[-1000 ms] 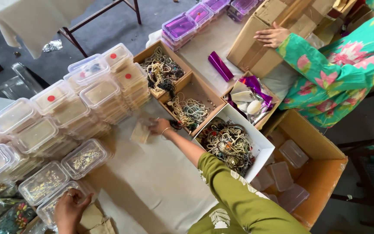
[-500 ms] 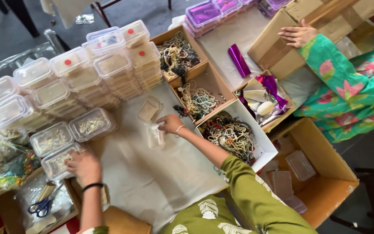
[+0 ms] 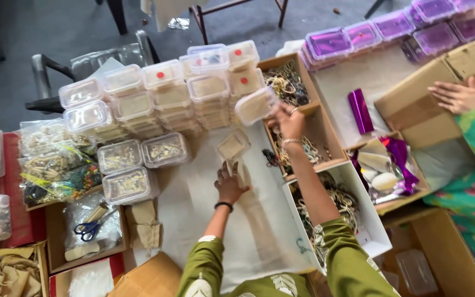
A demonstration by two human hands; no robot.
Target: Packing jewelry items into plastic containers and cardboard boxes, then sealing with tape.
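Observation:
My right hand [image 3: 289, 120] holds a clear plastic lidded box [image 3: 255, 105] by its edge, lifted just off the stacks of similar boxes [image 3: 163, 93]. My left hand [image 3: 230, 186] rests on the white table cover, its fingers on a small beige pouch [image 3: 241, 172]. Another small clear box [image 3: 232, 146] lies tilted on the cover just beyond that hand. Both my sleeves are olive green, and a dark band sits on my left wrist.
Cardboard trays of jewellery [image 3: 290, 83] and a white tray [image 3: 369, 220] lie to the right. Purple boxes [image 3: 333, 43] line the far right. Another person's hand [image 3: 459, 95] in a floral sleeve rests on a carton. Scissors [image 3: 87, 229] and beige pouches [image 3: 144, 223] lie at left.
My right hand has left the table centre and risen to the box stacks, taking hold of a clear box. My left hand moved right onto the beige pouch. The view shifted.

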